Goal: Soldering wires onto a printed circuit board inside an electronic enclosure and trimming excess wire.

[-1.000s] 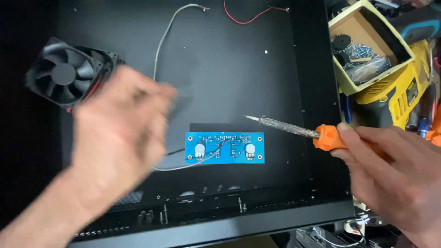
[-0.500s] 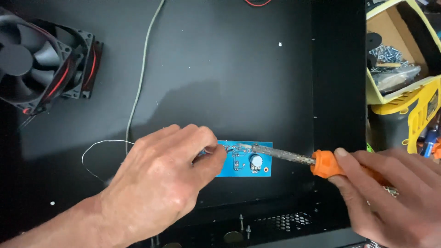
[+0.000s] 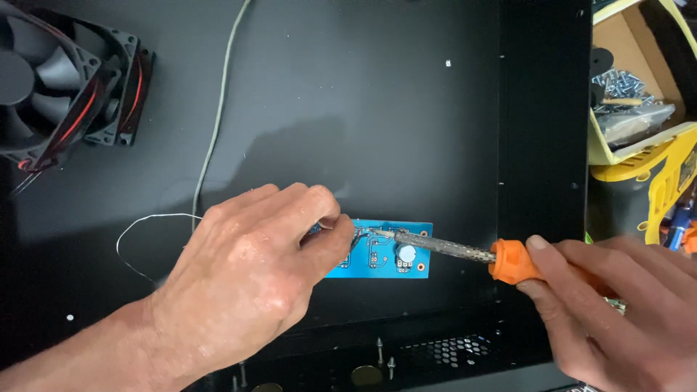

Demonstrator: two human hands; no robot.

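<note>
A small blue circuit board [image 3: 392,250] lies on the floor of a black metal case [image 3: 377,131]. My left hand [image 3: 250,279] rests on the board's left part, thumb and fingers pinched on a thin wire at the board. My right hand [image 3: 617,305] grips the orange handle of a soldering iron [image 3: 465,250]. The iron's metal tip touches the board just beside my left fingertips. A thin silver wire [image 3: 145,221] loops out to the left from under my left hand.
A black cooling fan [image 3: 58,87] with red wires sits at the upper left. A grey cable [image 3: 218,123] runs up the case floor. Right of the case are a yellow box of screws [image 3: 628,94] and a yellow tool [image 3: 671,185].
My left hand swung in from mid-air and settled on the board. The iron's tip came down onto the board. The view has moved closer and to the right.
</note>
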